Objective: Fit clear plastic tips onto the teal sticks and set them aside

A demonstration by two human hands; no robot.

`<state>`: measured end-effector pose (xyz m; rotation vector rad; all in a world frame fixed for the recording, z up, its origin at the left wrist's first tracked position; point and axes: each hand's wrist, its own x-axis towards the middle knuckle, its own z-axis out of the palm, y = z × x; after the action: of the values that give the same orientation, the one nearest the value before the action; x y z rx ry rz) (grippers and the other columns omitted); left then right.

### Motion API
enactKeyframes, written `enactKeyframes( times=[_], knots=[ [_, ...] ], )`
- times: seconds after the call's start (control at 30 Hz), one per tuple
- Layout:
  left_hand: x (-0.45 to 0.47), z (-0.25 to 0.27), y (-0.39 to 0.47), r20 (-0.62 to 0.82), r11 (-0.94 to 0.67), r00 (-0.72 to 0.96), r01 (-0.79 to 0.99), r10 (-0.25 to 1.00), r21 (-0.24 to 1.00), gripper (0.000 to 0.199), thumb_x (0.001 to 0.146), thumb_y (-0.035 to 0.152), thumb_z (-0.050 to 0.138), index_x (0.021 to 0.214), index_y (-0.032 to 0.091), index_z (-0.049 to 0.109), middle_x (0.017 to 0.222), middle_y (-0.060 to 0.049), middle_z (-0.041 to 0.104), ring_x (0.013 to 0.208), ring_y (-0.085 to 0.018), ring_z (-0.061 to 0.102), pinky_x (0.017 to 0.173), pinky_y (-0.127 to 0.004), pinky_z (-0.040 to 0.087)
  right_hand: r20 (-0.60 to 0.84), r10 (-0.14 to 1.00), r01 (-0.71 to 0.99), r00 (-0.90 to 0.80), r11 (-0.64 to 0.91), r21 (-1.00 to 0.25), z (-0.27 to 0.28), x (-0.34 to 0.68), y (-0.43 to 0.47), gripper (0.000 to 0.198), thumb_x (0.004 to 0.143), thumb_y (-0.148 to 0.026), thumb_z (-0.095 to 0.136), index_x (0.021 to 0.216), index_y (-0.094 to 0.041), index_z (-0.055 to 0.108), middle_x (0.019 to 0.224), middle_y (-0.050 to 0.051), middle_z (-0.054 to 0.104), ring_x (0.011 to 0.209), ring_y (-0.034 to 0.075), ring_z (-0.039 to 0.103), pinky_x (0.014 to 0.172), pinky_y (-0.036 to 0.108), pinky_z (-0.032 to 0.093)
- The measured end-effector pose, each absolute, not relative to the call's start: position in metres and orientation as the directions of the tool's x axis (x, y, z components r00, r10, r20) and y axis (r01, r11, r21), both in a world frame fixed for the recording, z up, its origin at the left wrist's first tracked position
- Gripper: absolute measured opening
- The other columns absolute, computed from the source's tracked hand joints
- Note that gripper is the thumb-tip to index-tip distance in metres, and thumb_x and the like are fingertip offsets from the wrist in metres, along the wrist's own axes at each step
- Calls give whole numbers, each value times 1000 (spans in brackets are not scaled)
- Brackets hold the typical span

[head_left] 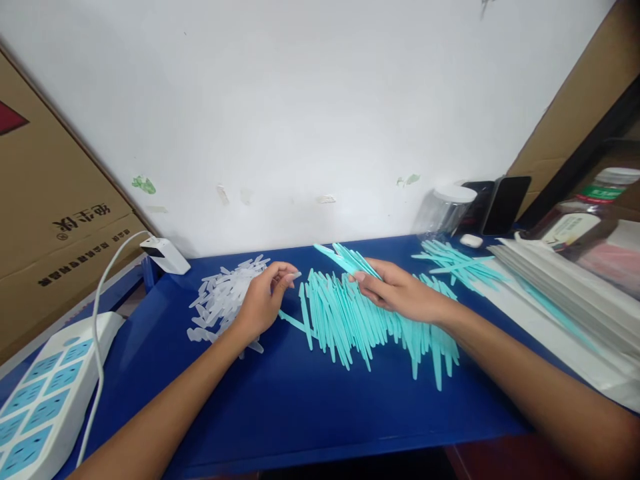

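Observation:
My left hand point(263, 297) pinches a small translucent plastic cap point(297, 275) between thumb and fingertips. Just to its left lies a loose heap of similar translucent caps point(220, 297), partly hidden by the hand. My right hand point(400, 292) is closed around a bundle of slim teal plastic sticks point(345, 257) with tapered ends, which point up and to the left. Below this hand a broad row of the same teal sticks point(345, 320) lies on the blue table point(300, 413). The two hands are apart, with the cap near the bundle's left side.
More teal sticks point(457, 263) lie at the back right, beside a stack of white bags point(565, 307). Behind them stand a clear jar point(445, 213) and dark phones point(507, 205). A power strip point(55, 393) and a white charger point(165, 255) with a cable are at the left.

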<state>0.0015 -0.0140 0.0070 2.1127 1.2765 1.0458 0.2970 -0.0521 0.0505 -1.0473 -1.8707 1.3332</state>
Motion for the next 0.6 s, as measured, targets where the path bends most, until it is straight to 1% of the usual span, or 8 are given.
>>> enactKeyframes(
  times=[0.1,0.2,0.27,0.33,0.43,0.47,0.53,0.6],
  knots=[
    [1,9,-15,309,-379,236,370,921,848,34,101,44,58,125,22,67,100,-6,71,87,-20,65,77,-33,50,55,863,271,-502,217,-938,49,299,-50,39,104,-57,52,87,-22,48,68,-6,41,54,9,33,50,25,30],
    [2,12,-16,222,-261,207,187,953,947,35,96,47,67,117,19,68,101,-8,74,87,-20,68,75,-32,53,62,863,317,-501,250,-915,48,300,-48,41,102,-56,55,83,-22,48,68,-5,46,55,10,38,53,26,34],
    [3,15,-18,169,-193,200,104,965,976,33,95,48,69,108,19,65,105,-10,77,91,-22,71,78,-33,55,63,865,346,-498,265,-900,47,301,-47,42,103,-56,55,80,-21,49,67,-4,48,55,10,40,54,26,36],
    [5,18,-21,129,-145,210,62,969,987,31,95,49,68,102,19,62,110,-12,78,97,-24,73,82,-36,57,63,867,365,-495,273,-890,46,302,-46,42,103,-55,55,79,-21,49,67,-4,49,56,11,42,55,27,37],
    [7,21,-25,138,-152,203,56,969,987,32,94,50,70,99,19,64,115,-12,76,99,-24,73,82,-37,58,63,864,386,-500,287,-877,46,302,-46,42,103,-54,55,77,-21,50,68,-3,51,56,11,44,55,27,38],
    [7,21,-26,155,-170,187,69,970,983,32,92,50,72,97,19,66,111,-11,76,96,-23,73,80,-35,58,61,863,393,-501,290,-872,46,303,-47,42,103,-53,55,77,-21,50,68,-3,51,56,11,44,55,28,38],
    [7,21,-26,180,-194,138,94,974,976,33,88,50,77,94,18,70,96,-7,75,85,-19,70,72,-30,56,54,864,410,-501,292,-864,46,303,-47,42,103,-53,55,76,-21,51,67,-3,52,56,12,44,56,28,38],
    [6,20,-26,164,-171,90,80,982,982,33,85,49,81,92,18,73,82,-4,70,76,-16,66,68,-27,53,43,863,425,-504,291,-857,45,303,-48,43,104,-53,55,75,-21,51,67,-3,52,56,12,45,56,28,38]
  ],
)
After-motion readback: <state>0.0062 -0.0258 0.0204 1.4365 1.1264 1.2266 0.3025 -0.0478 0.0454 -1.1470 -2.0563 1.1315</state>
